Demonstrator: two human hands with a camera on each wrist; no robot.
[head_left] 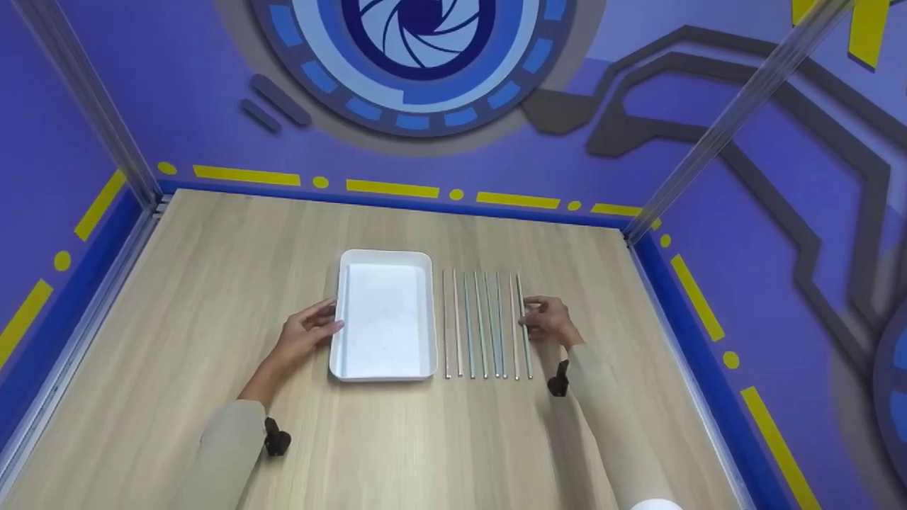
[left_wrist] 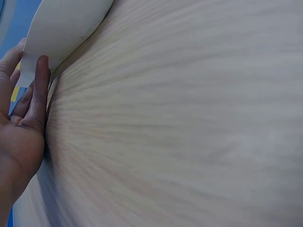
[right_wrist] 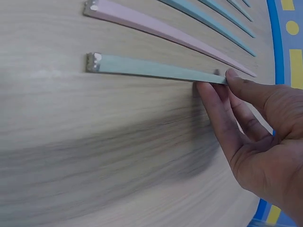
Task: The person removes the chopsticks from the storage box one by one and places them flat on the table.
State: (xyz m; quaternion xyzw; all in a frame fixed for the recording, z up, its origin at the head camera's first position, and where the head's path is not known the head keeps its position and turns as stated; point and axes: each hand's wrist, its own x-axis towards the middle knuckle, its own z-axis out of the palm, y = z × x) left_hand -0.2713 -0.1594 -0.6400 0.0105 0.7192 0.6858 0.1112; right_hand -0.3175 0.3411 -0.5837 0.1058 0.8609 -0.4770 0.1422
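Observation:
My left hand (head_left: 301,338) is at the left side of a white rectangular tray (head_left: 386,322). In the left wrist view its fairly straight fingers (left_wrist: 41,87) touch the tray's outer wall (left_wrist: 71,30). Beside the tray, on its right, several pastel chopsticks (head_left: 485,329) lie in a row, roughly parallel. At the right end of that row my right hand (head_left: 550,320) pinches a pale green chopstick (right_wrist: 137,66) between thumb and fingers. Silvery ends show on it and on the pink chopstick (right_wrist: 161,29) alongside.
Everything lies on a light wood-grain table (head_left: 453,439). Blue-purple printed panels (head_left: 177,92) stand behind it and at both sides, with metal posts (head_left: 737,120) at the back corners. Dark wrist cameras (head_left: 276,438) sit at both sleeves.

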